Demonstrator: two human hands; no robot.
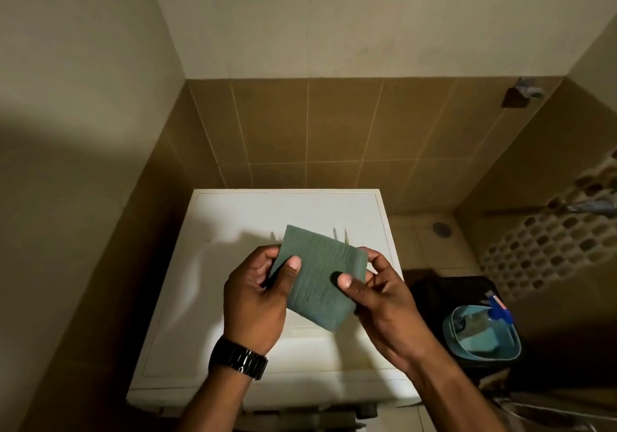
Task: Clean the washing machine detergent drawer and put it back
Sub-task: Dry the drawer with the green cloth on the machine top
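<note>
A flat green scouring pad (319,278) is held between both hands above the white top of the washing machine (233,218). My left hand (257,294), with a black watch on its wrist, pinches the pad's left edge with thumb on top. My right hand (384,301) pinches the pad's right edge the same way. The detergent drawer is not visible in this view; the machine's front is hidden below the frame.
A blue basin (484,338) with a spray bottle (497,308) in it stands on a dark stand to the right of the machine. Tiled walls close in behind and on the left. A patterned vent block wall (551,238) is at right, with a floor drain (442,229).
</note>
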